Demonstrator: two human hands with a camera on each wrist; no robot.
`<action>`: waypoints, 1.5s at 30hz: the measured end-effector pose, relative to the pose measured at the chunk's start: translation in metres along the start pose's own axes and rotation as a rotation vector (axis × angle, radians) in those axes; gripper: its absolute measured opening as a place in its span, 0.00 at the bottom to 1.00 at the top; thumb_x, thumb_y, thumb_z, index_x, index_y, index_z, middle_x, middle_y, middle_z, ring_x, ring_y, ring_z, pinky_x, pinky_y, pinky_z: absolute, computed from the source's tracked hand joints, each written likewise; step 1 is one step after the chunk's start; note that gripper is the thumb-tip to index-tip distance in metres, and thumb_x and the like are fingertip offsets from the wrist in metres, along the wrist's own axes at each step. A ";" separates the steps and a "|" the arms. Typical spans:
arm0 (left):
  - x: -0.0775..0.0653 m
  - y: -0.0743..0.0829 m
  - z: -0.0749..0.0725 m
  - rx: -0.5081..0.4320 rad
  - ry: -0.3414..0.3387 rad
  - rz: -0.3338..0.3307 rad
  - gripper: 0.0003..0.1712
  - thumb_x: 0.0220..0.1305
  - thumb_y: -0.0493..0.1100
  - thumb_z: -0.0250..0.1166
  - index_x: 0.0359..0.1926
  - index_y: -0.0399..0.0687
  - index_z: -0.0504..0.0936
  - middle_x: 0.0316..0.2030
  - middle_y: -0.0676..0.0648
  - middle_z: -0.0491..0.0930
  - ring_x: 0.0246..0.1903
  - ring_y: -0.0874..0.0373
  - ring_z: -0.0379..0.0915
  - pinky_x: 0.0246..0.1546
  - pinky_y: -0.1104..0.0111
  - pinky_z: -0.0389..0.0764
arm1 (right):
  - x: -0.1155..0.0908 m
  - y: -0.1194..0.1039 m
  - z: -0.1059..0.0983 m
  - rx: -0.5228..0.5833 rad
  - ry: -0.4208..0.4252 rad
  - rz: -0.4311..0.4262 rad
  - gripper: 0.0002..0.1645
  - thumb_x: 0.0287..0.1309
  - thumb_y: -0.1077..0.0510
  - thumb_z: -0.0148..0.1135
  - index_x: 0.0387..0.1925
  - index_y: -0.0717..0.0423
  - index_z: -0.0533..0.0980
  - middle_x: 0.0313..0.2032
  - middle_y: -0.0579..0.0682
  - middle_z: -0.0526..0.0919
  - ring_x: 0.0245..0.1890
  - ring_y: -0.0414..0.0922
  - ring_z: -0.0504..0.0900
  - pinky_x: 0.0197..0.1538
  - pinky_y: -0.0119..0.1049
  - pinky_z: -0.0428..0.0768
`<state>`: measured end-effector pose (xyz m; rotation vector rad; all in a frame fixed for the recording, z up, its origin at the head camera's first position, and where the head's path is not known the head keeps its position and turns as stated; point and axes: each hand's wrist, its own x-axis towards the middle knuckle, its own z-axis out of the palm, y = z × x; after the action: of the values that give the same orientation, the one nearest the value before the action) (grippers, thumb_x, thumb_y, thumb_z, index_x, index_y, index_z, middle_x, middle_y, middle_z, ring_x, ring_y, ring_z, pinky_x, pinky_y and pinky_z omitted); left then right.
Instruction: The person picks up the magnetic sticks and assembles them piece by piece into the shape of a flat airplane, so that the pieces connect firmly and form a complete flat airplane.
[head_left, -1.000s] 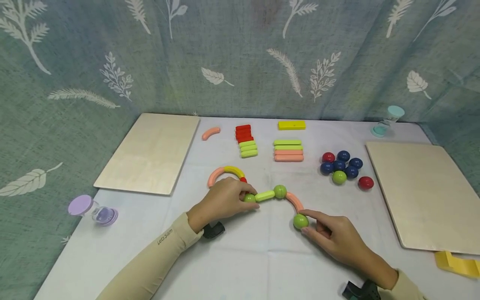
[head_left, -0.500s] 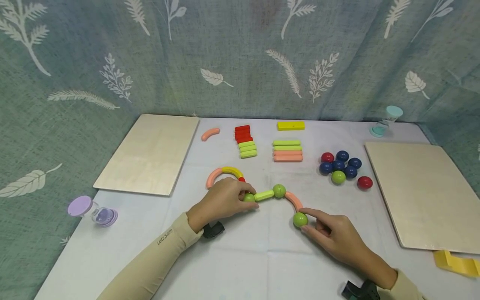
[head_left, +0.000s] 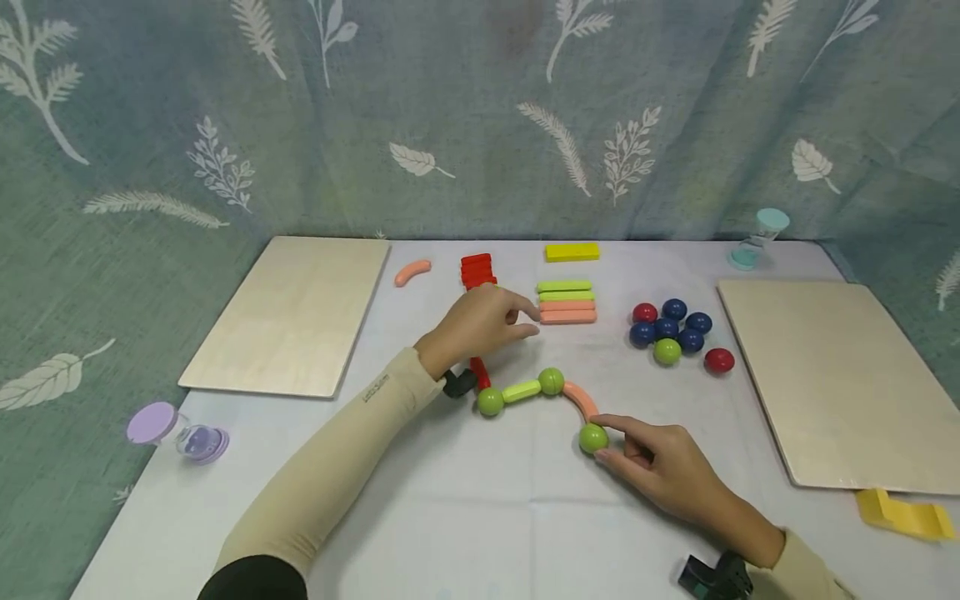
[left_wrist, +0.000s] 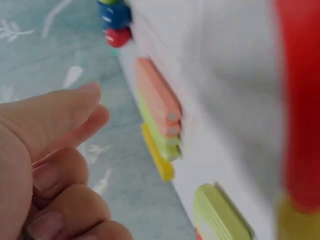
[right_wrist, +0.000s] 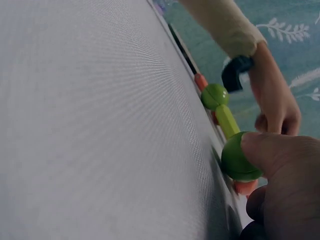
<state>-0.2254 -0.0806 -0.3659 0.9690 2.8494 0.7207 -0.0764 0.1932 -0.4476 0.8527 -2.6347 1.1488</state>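
In the head view my right hand (head_left: 667, 462) pinches a green ball (head_left: 592, 438) between thumb and index finger. From that ball a chain runs leftward: a curved salmon rod (head_left: 581, 400), a second green ball (head_left: 551, 381), a short lime rod (head_left: 521, 391), a third green ball (head_left: 491, 402) and a red rod (head_left: 481, 373). My left hand (head_left: 480, 327) hovers above the table with nothing between thumb and index finger. Its fingertips are close to a row of salmon rods (head_left: 567, 317) and lime rods (head_left: 565, 286). It hides the chain's curved far end and the short lime rods.
Red rods (head_left: 477, 268), a yellow block (head_left: 572, 252) and a loose curved salmon piece (head_left: 412, 272) lie at the back. Blue balls (head_left: 666, 328) and red balls (head_left: 719, 360) cluster right. Wooden boards (head_left: 288, 317) (head_left: 832, 383) flank the table, with two sand timers (head_left: 201, 442) (head_left: 750, 250).
My left hand has let go of the chain's left green ball and moved up and away toward the back rods. My right hand still pinches its ball. The view has shifted slightly.
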 end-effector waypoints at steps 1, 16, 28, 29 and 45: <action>0.008 -0.002 0.002 0.013 -0.004 -0.001 0.12 0.57 0.51 0.68 0.42 0.55 0.86 0.18 0.54 0.71 0.21 0.61 0.63 0.20 0.70 0.62 | 0.000 0.000 0.001 0.003 -0.002 0.001 0.23 0.54 0.49 0.67 0.53 0.39 0.76 0.15 0.32 0.62 0.14 0.29 0.61 0.18 0.21 0.58; 0.051 -0.008 0.027 0.149 -0.053 -0.062 0.09 0.55 0.53 0.68 0.33 0.56 0.84 0.25 0.57 0.76 0.28 0.61 0.68 0.26 0.70 0.68 | 0.001 -0.001 0.000 -0.003 0.019 -0.002 0.23 0.53 0.48 0.68 0.52 0.39 0.76 0.15 0.31 0.62 0.14 0.28 0.60 0.17 0.24 0.59; 0.043 -0.003 0.025 0.087 -0.124 -0.153 0.10 0.52 0.53 0.70 0.30 0.55 0.82 0.28 0.57 0.76 0.28 0.58 0.69 0.26 0.68 0.71 | 0.001 0.000 0.000 -0.008 0.016 0.004 0.22 0.53 0.48 0.68 0.52 0.37 0.76 0.15 0.31 0.62 0.14 0.28 0.60 0.18 0.23 0.58; 0.042 -0.004 0.025 0.075 -0.117 -0.148 0.09 0.52 0.52 0.71 0.30 0.55 0.83 0.28 0.57 0.76 0.28 0.59 0.69 0.26 0.69 0.71 | 0.001 0.000 0.001 -0.009 0.015 0.004 0.22 0.53 0.47 0.67 0.52 0.37 0.76 0.15 0.31 0.62 0.14 0.28 0.60 0.18 0.23 0.58; -0.058 -0.001 0.000 -0.067 0.125 -0.066 0.10 0.48 0.56 0.72 0.30 0.62 0.83 0.11 0.56 0.57 0.14 0.65 0.50 0.17 0.70 0.54 | 0.002 -0.004 -0.001 0.018 0.012 0.003 0.22 0.53 0.50 0.68 0.51 0.38 0.76 0.15 0.32 0.62 0.14 0.29 0.61 0.18 0.22 0.59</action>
<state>-0.1794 -0.1160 -0.3724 0.8451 2.9258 0.8939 -0.0757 0.1909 -0.4442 0.8422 -2.6211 1.1759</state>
